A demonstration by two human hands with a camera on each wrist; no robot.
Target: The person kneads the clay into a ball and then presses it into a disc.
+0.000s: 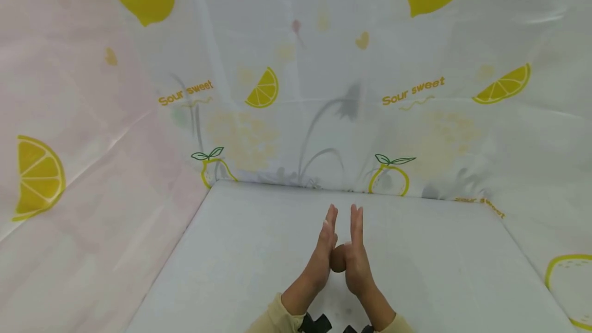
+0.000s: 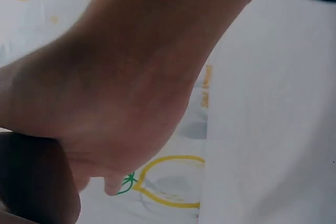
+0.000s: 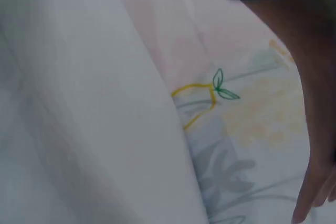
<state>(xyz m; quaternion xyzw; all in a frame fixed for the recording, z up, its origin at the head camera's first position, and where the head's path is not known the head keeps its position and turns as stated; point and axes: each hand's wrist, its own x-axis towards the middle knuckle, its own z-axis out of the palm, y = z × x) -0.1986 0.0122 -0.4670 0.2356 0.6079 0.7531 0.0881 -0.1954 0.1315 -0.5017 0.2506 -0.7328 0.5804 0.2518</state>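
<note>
A smooth, rounded lump of dark brown, clay-like material [image 1: 338, 259] sits between my two palms, above the white table. My left hand [image 1: 321, 261] presses it from the left, with straight fingers pointing forward and up. From the other side my right hand [image 1: 357, 266] bears against it, fingers likewise straight. Ahead of the lump the fingertips of the two hands stand apart. In the left wrist view the brown lump [image 2: 37, 182] fills the lower left corner, against the palm side of the left hand [image 2: 121, 98]. Only part of the right hand [image 3: 320, 166] shows in the right wrist view, without the lump.
Underneath is a white tabletop [image 1: 259, 230]. A lemon-printed cloth [image 1: 296, 132] hangs along its back and both sides. Dark wrist straps [image 1: 316, 324] and light yellow sleeves [image 1: 276, 317] show at the bottom edge.
</note>
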